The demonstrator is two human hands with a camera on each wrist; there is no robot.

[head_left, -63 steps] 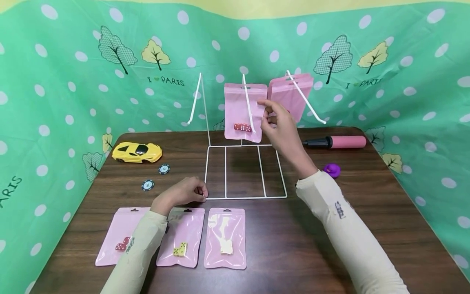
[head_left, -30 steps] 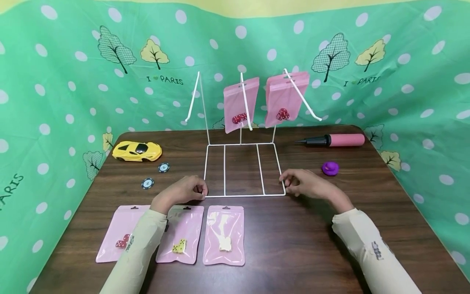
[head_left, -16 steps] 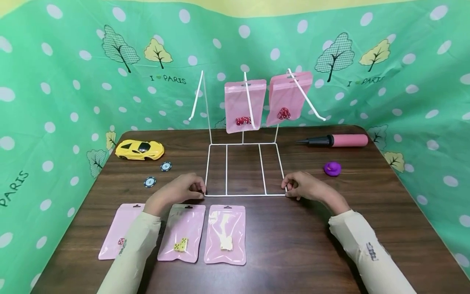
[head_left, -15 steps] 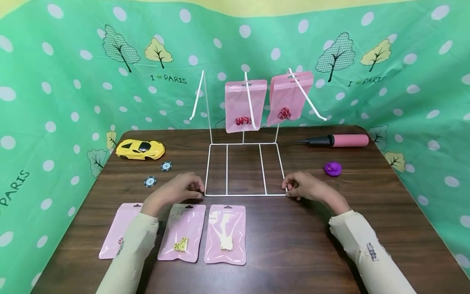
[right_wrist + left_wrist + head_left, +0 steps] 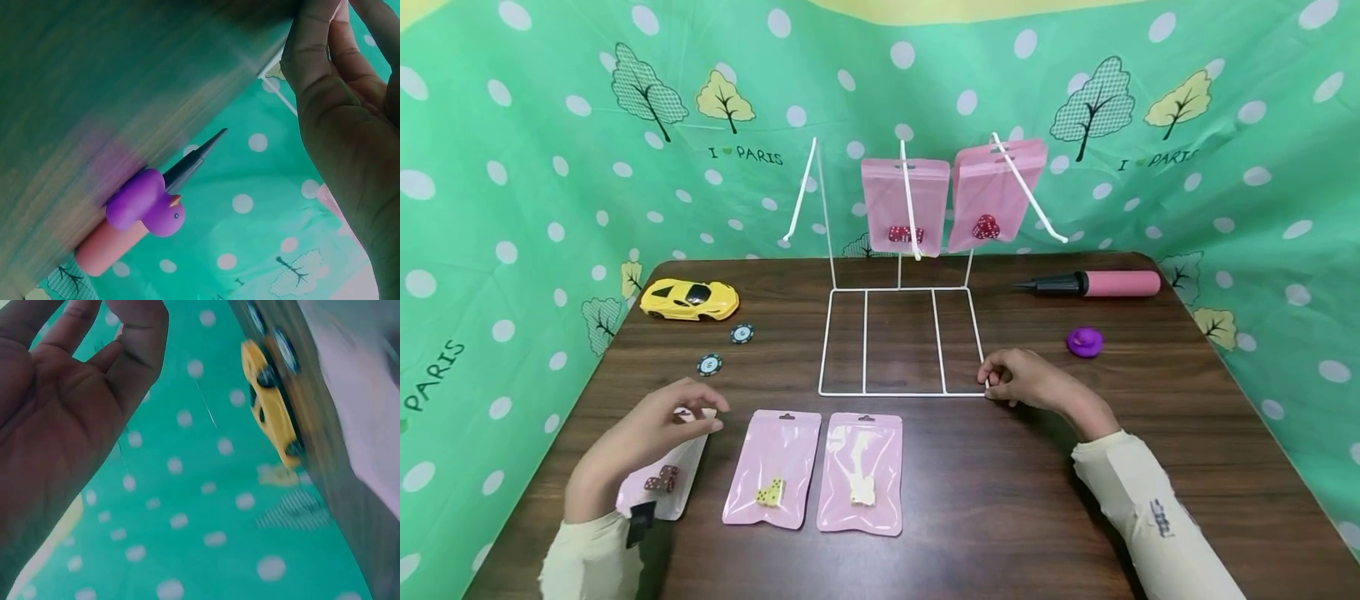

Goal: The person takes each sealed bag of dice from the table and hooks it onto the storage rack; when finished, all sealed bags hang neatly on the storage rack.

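My left hand (image 5: 643, 429) hovers over the leftmost pink zip bag (image 5: 688, 458) with dark red dice, covering its top. Nothing is between its loosely bent fingers in the left wrist view. With thumb and fingers, my right hand (image 5: 1030, 385) pinches the front right corner of a white wire display rack (image 5: 904, 395). From the rack's middle hook hangs a pink bag (image 5: 886, 196) of red dice; more pink bags (image 5: 981, 187) hang on the right hook. The left hook (image 5: 801, 192) is bare. A bag with yellow dice (image 5: 775, 450) and one with whitish dice (image 5: 880, 454) lie before the rack.
A yellow toy car (image 5: 691, 300) and two poker chips (image 5: 742, 333) sit at the left. On the right are a pink and black hand pump (image 5: 1120, 283) and a purple rubber duck (image 5: 1085, 342). A green dotted curtain (image 5: 925, 75) surrounds the table.
My right hand came down from the middle hanging bag to the rack's front right corner. My left hand then let go of the front left corner and moved left over the leftmost bag.
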